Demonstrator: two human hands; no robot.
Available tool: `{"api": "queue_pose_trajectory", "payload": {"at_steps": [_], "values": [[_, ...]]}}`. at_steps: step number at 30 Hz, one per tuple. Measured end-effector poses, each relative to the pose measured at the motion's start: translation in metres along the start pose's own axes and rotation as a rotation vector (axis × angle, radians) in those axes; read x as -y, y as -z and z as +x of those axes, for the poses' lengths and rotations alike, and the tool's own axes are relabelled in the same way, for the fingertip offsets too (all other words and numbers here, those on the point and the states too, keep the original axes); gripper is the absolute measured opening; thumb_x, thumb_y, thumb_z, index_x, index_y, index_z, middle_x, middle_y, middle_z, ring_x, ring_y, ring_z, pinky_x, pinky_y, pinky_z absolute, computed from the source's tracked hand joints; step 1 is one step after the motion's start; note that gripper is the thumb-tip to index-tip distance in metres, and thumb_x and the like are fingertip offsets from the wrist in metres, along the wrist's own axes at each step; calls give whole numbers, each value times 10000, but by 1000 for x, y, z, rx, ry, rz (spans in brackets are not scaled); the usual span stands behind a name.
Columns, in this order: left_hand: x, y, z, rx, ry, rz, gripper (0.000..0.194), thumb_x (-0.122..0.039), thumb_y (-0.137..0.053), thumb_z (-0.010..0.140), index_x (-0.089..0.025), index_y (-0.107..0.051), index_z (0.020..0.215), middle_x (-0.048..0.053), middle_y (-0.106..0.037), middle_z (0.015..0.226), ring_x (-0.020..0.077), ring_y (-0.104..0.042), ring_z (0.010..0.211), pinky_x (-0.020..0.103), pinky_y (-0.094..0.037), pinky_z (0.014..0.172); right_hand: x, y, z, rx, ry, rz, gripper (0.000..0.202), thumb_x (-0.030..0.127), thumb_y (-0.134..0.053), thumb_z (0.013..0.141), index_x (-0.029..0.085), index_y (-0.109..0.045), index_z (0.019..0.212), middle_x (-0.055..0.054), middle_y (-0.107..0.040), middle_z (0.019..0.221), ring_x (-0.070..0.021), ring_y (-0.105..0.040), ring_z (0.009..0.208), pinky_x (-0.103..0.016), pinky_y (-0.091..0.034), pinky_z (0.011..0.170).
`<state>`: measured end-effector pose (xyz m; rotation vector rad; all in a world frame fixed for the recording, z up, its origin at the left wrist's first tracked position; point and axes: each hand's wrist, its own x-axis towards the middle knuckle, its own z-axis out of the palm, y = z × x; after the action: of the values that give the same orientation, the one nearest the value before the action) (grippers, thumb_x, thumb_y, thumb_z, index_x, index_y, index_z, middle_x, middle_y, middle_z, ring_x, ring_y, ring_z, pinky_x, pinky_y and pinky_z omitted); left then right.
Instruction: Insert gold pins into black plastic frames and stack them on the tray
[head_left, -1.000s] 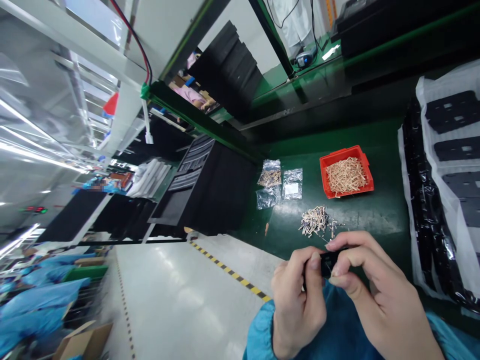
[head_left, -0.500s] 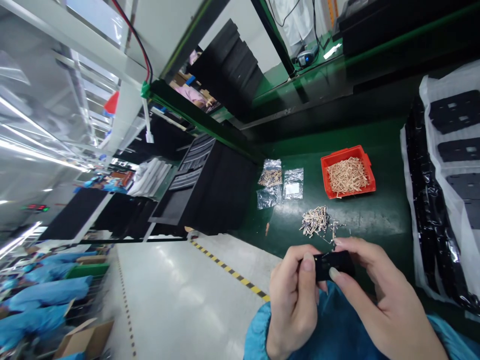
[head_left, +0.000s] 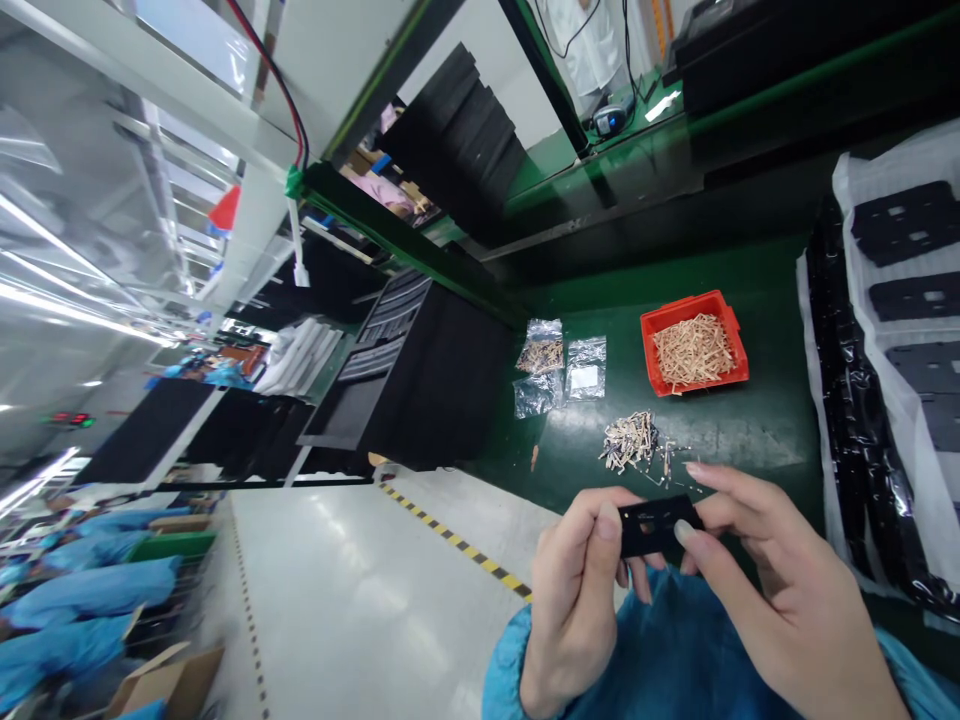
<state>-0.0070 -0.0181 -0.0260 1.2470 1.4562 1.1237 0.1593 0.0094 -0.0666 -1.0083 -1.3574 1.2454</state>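
Only part of the small black piece (head_left: 658,524) can be seen, because its two ends are covered by fingertips, and the little holes in it are too small to be made out well. Both wrists are cut off by the bottom edge of the picture, and blue sleeves (head_left: 675,660) are seen under them. The black piece is flat and thin, and its long side is laid nearly level, from left to right, with the right end tipped up a tiny bit. Its broad face is turned toward the camera. It is held up in the air between the two hands, above the lap and in front of the green table (head_left: 750,430). The left hand (head_left: 581,590) is closed on the left end, with a finger pressed on the front. The right hand (head_left: 757,585) is closed on the right end, pinched by thumb and finger. A loose pile of small tan bits (head_left: 631,440) is seen on the table just past the hands, and an orange tray (head_left: 694,345) of the same bits is set farther back.
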Motion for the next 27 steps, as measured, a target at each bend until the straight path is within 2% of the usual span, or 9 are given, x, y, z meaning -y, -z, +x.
{"api": "queue_pose_trajectory", "payload": {"at_steps": [4,8,12,15,18,23,27], "values": [[-1,-2,0,-61,110,-126,281,-428,-485,1133,-208,-649,1193,12,-771,755,83,-684,523,149,-525,536,2,0,-1,-42,27,-18,407,218,-642,1021,378,-597,1392,76,-748,878,-55,-773,733,-90,-625,801],[0,-5,2,-84,118,-201,318,-461,-488,1126,-190,-654,1150,12,-763,725,86,-687,505,146,-538,520,4,-1,-2,-51,18,-42,406,208,-643,1018,388,-603,1380,86,-740,862,-48,-770,737,-71,-609,791],[4,-6,2,-103,81,-176,324,-470,-540,1104,-175,-672,1075,20,-764,704,106,-691,500,171,-553,502,4,-2,-3,-58,31,-62,386,221,-635,1023,387,-607,1371,84,-747,861,-51,-777,737,-75,-615,794],[3,-9,0,-191,108,-96,319,-462,-633,1062,-164,-662,951,10,-745,634,113,-669,453,176,-528,462,3,-4,-5,-73,47,-125,387,252,-647,1017,386,-613,1378,68,-769,894,-69,-798,773,-88,-627,797],[1,-11,-2,-210,54,-100,308,-431,-632,1069,-158,-678,934,25,-763,638,128,-705,500,179,-521,502,2,-5,-6,-91,69,-158,385,262,-647,1014,390,-621,1376,59,-791,936,-80,-809,803,-111,-637,830],[9,-5,-3,-50,-29,-272,267,-319,-515,1124,-181,-688,974,38,-807,754,148,-755,607,201,-564,581,3,-3,-5,-36,51,-60,406,228,-623,1025,381,-592,1400,63,-796,905,-84,-809,773,-135,-657,806],[13,-3,-3,-87,-164,-130,176,-283,-538,1114,-216,-700,1118,11,-804,766,143,-760,597,203,-611,589,5,-4,-5,-68,90,-108,415,215,-620,1018,380,-598,1398,71,-805,911,-66,-804,760,-109,-641,823]]}}
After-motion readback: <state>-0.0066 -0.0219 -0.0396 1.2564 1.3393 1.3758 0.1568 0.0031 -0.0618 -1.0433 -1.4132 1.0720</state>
